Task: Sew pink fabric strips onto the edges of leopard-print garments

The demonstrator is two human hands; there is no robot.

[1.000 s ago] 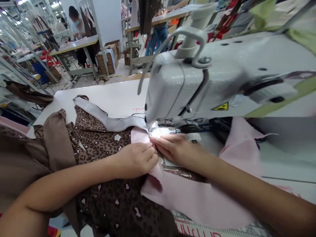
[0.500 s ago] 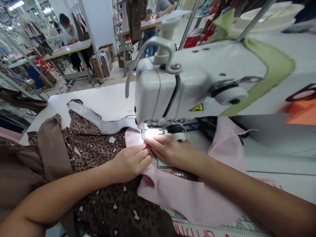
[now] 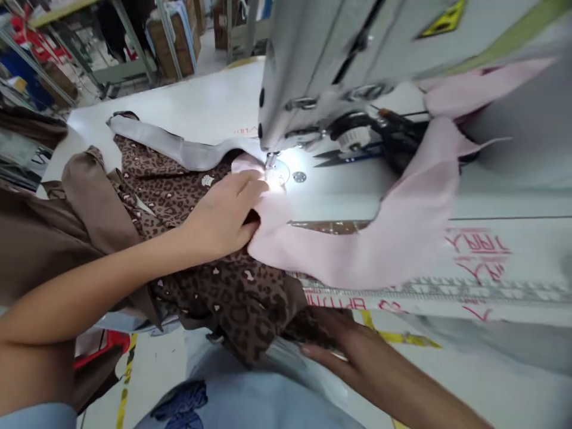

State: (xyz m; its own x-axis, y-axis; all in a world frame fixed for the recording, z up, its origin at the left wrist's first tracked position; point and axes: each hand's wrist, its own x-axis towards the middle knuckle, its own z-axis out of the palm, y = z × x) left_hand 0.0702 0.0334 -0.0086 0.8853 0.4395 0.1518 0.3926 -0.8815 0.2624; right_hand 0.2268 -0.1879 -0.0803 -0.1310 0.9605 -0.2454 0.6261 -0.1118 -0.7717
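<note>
Pink fabric (image 3: 393, 238), pale curved strip, pressed under flat-open left grip (image 3: 218, 217); right grip (image 3: 348, 351) on leopard cloth (image 3: 236, 298), closure unclear.

Before me stands a grey-white sewing machine (image 3: 322, 65), with a yellow warning sticker (image 3: 447, 11) on its body. It sits on a white table (image 3: 179, 107). The round needle plate (image 3: 281, 174) is brightly lit. Scissors (image 3: 339, 156) lie under the machine arm, near the plate. A measuring strip (image 3: 447, 291) runs along the near table edge, with red lettering (image 3: 478, 253) just above it. Plain brown cloth (image 3: 40, 232) is heaped at my left. Cardboard boxes (image 3: 174, 36) stand on the floor beyond the table.
</note>
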